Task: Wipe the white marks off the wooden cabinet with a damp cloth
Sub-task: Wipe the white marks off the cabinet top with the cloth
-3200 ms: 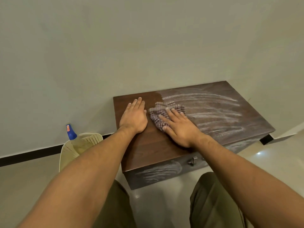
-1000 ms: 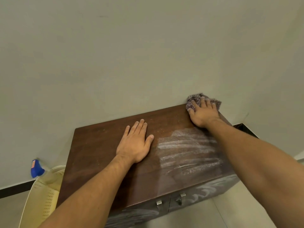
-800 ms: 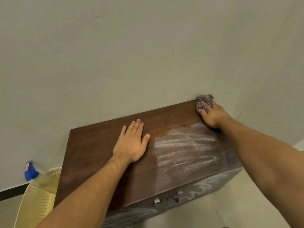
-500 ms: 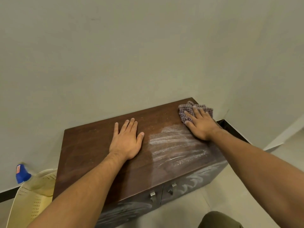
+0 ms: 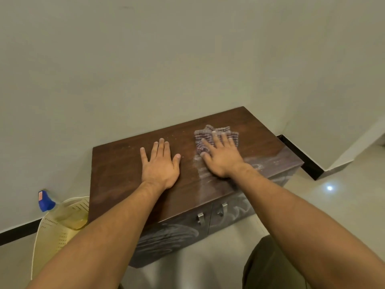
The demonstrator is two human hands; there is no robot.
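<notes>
Cloth [image 5: 203, 135] under R hand [image 5: 224, 160] fingers [image 5: 215, 139], straight, pressing onto cabinet [image 5: 116, 163]; L hand [image 5: 160, 165] flat.

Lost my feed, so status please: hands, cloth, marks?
Left hand flat on cabinet top. Right hand pressing cloth flat. White marks on top by right wrist, more on doors. Nothing blocking.

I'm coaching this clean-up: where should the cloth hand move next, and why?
Probably pull the checked purple cloth under the right hand toward the front right edge of the dark wooden cabinet: faint white smears remain there, while the back looks clean.
</notes>
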